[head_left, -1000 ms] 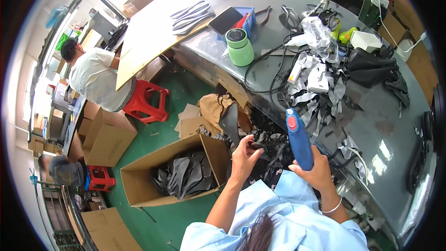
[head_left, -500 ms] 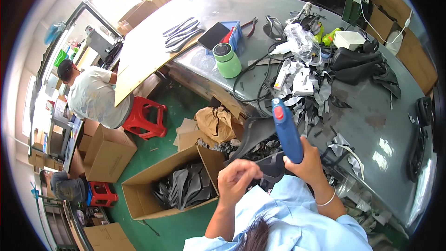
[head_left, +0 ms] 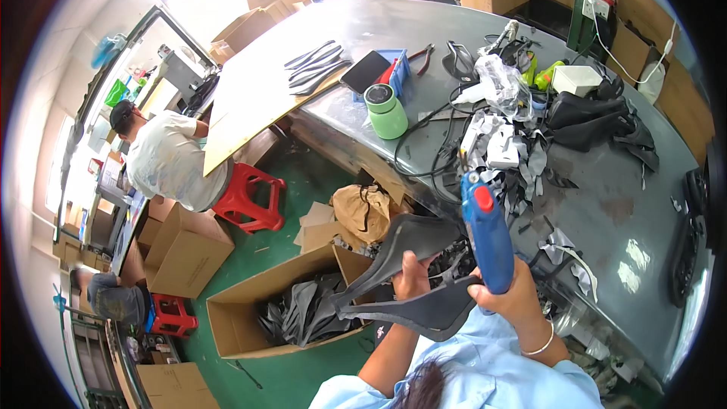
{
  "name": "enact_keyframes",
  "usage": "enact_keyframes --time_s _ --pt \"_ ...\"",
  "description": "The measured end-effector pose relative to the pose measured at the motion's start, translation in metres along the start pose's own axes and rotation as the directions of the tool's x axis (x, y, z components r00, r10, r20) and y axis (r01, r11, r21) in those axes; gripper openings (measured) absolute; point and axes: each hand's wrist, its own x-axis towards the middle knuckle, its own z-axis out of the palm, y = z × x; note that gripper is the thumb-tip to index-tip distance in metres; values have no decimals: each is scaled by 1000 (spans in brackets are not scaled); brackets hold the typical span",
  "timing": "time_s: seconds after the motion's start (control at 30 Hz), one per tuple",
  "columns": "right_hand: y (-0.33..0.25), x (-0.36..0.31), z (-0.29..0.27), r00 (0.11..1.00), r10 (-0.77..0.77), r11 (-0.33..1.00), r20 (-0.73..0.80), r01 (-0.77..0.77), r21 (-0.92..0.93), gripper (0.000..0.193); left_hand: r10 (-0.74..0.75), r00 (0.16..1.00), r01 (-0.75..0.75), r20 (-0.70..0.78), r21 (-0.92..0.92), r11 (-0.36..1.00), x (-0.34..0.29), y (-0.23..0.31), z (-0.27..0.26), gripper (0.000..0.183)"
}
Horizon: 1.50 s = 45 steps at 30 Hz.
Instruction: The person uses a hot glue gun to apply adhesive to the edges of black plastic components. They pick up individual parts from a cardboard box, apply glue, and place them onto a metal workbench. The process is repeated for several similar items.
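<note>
Saddle shell: one black bicycle saddle, smooth moulded plastic, long tapered nose and broad tail, held in front of the person's chest between both hands, just off the near edge of the table.
Left hand: left hand closed around the middle of the saddle, fingers curled over its upper edge.
Right hand: right hand wrapped firmly round the grip of one blue power tool; the tool stands upright, glossy plastic body with a red button near its top, touching the saddle's right side.
Table: grey metal table, dull and scuffed, beyond and right of the hands.
On table: one green cylindrical bottle well beyond the left hand; tangled black cables and grey scraps beyond the tool; count not clear.
Floor, left of left hand: one open cardboard box holding dark saddle covers; number not clear.
Further left: two red plastic stools; one seated person in a white shirt.
</note>
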Motion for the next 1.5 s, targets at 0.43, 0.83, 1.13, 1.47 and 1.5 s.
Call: enact_keyframes --time_s 0.43,0.83,1.13,1.47,1.5 --pt "2 12 -3 986 -155 986 -59 151 -75 35 -215 880 257 423 -44 965 -23 30 5 42" --pt "8 19 -10 974 -208 975 -88 200 -99 33 -410 859 215 306 513 831 -42 76 9 24" --pt "-8 20 -4 949 -248 925 194 292 -242 43 -207 965 212 163 -15 977 -39 43 35 53" --pt "17 -18 22 815 -494 623 303 575 -530 55 445 893 -449 -63 -62 892 -7 82 54 52" --pt "19 -21 25 817 -485 627 311 573 -528 57 487 869 -492 -87 -51 869 -6 83 54 53"
